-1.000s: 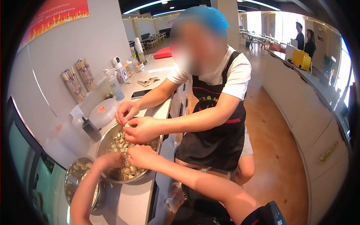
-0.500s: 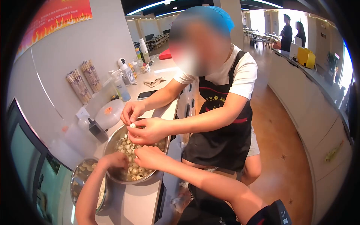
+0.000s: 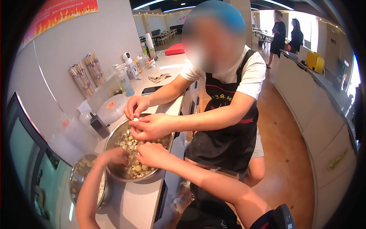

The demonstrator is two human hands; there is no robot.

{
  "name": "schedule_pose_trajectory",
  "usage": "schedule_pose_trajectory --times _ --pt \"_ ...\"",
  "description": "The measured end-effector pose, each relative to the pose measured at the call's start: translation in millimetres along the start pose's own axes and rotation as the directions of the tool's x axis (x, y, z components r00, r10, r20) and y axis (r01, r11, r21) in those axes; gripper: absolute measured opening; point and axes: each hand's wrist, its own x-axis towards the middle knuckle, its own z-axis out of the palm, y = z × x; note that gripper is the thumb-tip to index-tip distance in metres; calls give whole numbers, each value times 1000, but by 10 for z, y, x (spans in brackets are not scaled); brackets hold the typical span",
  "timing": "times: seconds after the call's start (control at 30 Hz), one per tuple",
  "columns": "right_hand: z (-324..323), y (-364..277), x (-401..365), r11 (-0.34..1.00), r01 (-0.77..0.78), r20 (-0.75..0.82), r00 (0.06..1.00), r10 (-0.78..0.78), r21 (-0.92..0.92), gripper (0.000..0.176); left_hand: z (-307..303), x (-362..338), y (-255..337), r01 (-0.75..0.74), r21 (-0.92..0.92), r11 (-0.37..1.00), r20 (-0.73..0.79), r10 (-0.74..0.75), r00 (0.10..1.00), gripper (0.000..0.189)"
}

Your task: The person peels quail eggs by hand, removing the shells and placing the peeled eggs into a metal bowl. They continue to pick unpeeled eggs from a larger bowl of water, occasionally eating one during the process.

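Observation:
A steel bowl (image 3: 114,174) on the counter holds many speckled quail eggs (image 3: 138,168) in liquid, with shell bits among them. My left hand (image 3: 115,155) hangs over the bowl's left side, fingers bent down and a little apart, with nothing visible in them. At the bowl's right side my right hand (image 3: 153,154) is closed, thumb and fingertips pinching a pale quail egg (image 3: 137,147) that is mostly hidden. Across from me, a co-worker's hands (image 3: 146,122) hold a white peeled egg (image 3: 135,119) above the same bowl.
A second steel bowl (image 3: 76,191) with pale eggs stands at the left, partly behind my left forearm. Along the wall are a black adapter (image 3: 100,126), a clear round lid (image 3: 114,111), a pump bottle (image 3: 125,82) and skewer bundles (image 3: 82,79). A phone (image 3: 151,90) lies farther back.
My left hand has lifted slightly, its fingers showing more above the eggs. My right hand stays at the bowl's right side. The view has shifted slightly.

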Motion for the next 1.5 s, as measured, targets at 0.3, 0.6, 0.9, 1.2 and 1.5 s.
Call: schedule_pose_trajectory --times 0.3,0.6,0.9,1.2,1.5 --pt "25 34 52 999 -33 -20 999 32 -14 27 -397 -507 139 -236 -685 689 -122 211 970 21" --pt "-7 22 45 1000 -7 -27 1000 7 -11 27 -373 -614 104 -312 -774 551 -182 279 943 28" --pt "-48 5 49 1000 -1 52 999 2 -26 24 -130 -1118 -167 -299 -839 454 -327 20 945 27" --pt "-40 30 74 1000 19 63 998 -19 8 26 249 -1434 -401 -484 -845 227 -486 51 872 41" --pt "12 7 62 999 -34 -106 994 33 -9 38 213 -1174 30 -528 -847 -63 -531 150 834 46"
